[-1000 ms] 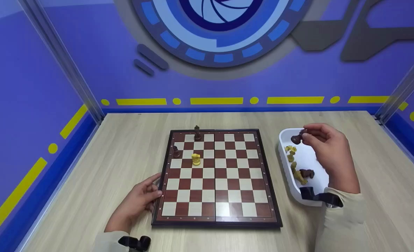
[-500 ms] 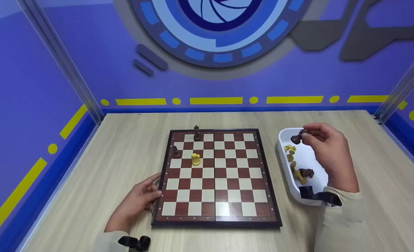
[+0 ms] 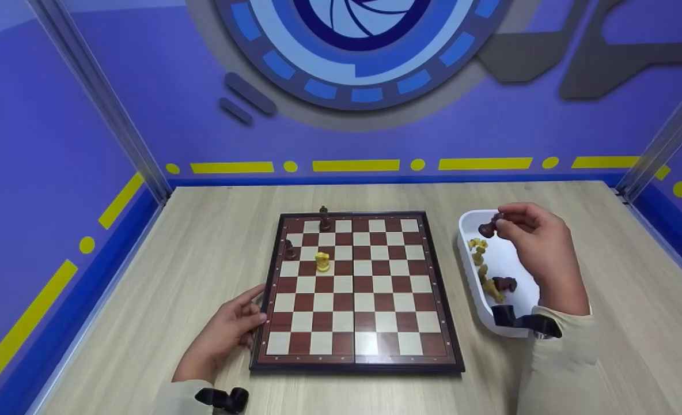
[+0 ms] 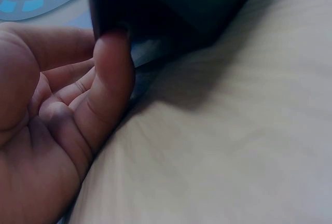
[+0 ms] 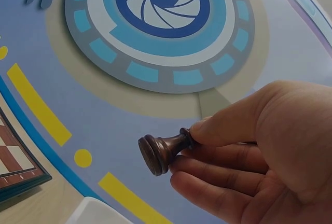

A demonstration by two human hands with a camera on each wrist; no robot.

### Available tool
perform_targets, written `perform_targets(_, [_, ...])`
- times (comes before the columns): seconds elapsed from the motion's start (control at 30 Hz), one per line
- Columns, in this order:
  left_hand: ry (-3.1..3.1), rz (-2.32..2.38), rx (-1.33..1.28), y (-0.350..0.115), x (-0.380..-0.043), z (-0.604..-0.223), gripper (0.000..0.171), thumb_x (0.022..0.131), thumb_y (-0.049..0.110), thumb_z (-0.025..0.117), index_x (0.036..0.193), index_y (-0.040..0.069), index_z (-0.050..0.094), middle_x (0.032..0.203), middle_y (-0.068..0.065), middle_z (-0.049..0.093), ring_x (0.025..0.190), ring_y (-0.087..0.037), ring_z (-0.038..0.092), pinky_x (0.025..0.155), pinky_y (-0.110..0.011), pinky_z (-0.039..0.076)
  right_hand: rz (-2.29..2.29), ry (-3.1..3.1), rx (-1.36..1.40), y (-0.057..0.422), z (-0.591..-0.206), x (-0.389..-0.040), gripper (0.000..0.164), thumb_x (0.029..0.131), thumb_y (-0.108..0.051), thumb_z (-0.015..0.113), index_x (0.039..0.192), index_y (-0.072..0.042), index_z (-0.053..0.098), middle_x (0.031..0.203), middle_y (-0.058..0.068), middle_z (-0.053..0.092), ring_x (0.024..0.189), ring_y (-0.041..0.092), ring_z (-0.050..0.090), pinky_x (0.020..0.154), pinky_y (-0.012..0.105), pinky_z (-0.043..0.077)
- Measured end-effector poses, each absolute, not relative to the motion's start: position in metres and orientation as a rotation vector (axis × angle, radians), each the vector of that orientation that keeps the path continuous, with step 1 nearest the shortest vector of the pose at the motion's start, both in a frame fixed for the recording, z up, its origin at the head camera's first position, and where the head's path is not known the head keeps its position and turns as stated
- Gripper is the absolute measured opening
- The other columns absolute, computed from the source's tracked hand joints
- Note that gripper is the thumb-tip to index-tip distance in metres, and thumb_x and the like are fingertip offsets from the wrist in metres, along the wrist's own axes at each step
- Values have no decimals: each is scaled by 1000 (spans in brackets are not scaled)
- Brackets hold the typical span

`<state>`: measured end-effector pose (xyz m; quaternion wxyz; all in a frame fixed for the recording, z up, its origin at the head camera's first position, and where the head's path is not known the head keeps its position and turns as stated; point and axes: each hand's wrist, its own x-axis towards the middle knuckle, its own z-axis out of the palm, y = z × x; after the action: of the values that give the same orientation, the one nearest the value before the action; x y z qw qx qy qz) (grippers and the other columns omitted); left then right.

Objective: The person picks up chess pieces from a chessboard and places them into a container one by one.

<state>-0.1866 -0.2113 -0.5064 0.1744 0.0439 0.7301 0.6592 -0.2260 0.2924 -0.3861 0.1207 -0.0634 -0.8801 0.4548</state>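
A folding chessboard (image 3: 383,301) lies flat on the wooden table. My left hand (image 3: 228,328) holds its left edge, thumb near the rim; the left wrist view shows fingertips against the dark side. Over the far end of a white plastic tray, my right hand (image 3: 540,251) pinches a dark brown chess piece (image 5: 165,150) between thumb and fingers. The piece is tilted with its round base pointing out, its top hidden by the fingers. Standing on the board are a tall dark piece (image 3: 325,221), another dark piece (image 3: 290,251) and a yellow knight (image 3: 322,263).
The white tray (image 3: 479,308) stands right of the board, partly covered by the right forearm. Along its left side lie several yellow pieces (image 3: 479,257) and a dark piece (image 3: 506,284). A patterned blue wall (image 3: 347,141) closes off the table's far edge.
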Motion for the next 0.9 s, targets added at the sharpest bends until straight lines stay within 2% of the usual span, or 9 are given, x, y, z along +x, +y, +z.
perform_targets(0.5, [2051,1878,135,-212,-188,-506,67,95,4,57,153,5,24,86,-1,56,57,-7,56,47,-23,52,1336,-2574,-207,295,-388,-227,31,98,-27,57,125,-12,60,114,7,65,87,-1,64,82,18,49])
perform_targets(0.9, [2071,1852,141,-213,-189,-506,68,95,6,58,153,5,24,87,-1,55,58,-7,55,47,-23,52,1291,-2623,-262,300,-390,-230,32,97,-28,56,125,-11,60,118,9,64,90,1,62,81,22,47])
